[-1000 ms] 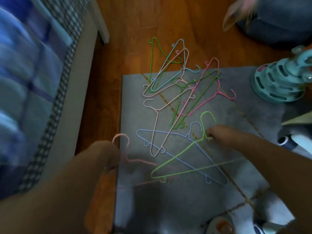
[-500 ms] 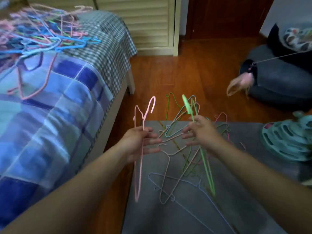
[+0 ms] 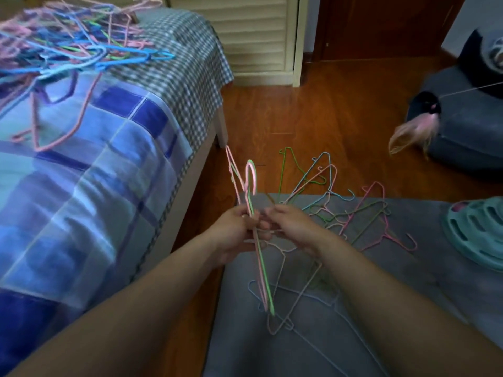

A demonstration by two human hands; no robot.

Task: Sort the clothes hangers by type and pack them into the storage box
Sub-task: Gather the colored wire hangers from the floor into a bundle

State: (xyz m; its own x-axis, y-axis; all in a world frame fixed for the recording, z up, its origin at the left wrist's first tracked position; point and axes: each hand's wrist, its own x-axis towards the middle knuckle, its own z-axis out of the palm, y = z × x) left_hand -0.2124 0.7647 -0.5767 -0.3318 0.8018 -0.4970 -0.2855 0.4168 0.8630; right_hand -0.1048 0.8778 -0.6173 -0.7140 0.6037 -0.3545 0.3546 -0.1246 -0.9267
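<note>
You have just brought both hangers together at frame centre; your left hand (image 3: 239, 229) is now gripping the pink hanger (image 3: 234, 175) and green hanger (image 3: 263, 278) as one, your right hand (image 3: 292, 227) pinching beside it; thin, smooth wire triangles are lying tangled on the rug (image 3: 408, 295); no box is showing.

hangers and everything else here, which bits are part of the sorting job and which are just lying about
Part of the job:
pink hanger and green hanger, in both hands
loose hangers on the rug
hanger pile on the bed

Just lying about:
teal toy
feather toy
grey cushion
</note>
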